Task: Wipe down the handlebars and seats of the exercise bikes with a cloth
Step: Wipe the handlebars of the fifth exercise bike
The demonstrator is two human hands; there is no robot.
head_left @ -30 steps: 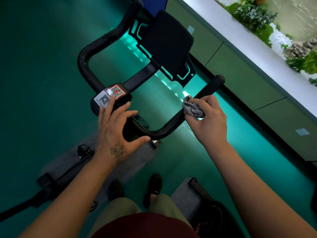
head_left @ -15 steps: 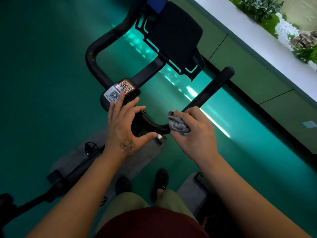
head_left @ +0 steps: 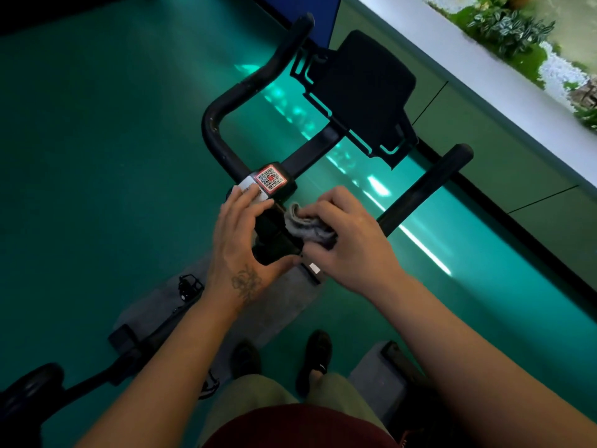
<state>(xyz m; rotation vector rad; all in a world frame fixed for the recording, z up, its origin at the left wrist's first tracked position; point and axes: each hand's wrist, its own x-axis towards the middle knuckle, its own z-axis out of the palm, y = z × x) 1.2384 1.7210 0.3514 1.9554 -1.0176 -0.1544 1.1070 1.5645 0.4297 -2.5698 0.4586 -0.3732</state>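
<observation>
A black exercise-bike handlebar (head_left: 223, 114) loops across the middle of the head view, with a QR sticker (head_left: 270, 178) on its centre block. My right hand (head_left: 347, 237) grips a crumpled grey cloth (head_left: 307, 227) and presses it on the bar just right of the centre block. My left hand (head_left: 240, 234) curls round the centre clamp, fingertips on the white label, thumb under the bar. The right grip (head_left: 429, 185) sticks out bare beyond my right hand. A black console panel (head_left: 365, 88) stands behind the bar. No seat is in view.
Glowing green floor (head_left: 97, 156) surrounds the bike. A grey mat (head_left: 284, 305) with the bike frame and a pedal (head_left: 189, 286) lies below my hands. A low wall with a white ledge (head_left: 484, 69) and plants (head_left: 510, 24) runs along the right. My shoes (head_left: 315, 354) stand by a second grey mat.
My right hand has slid the cloth leftward down the right bar to the centre, beside my left hand. My left hand has stayed on the centre clamp. The camera has shifted.
</observation>
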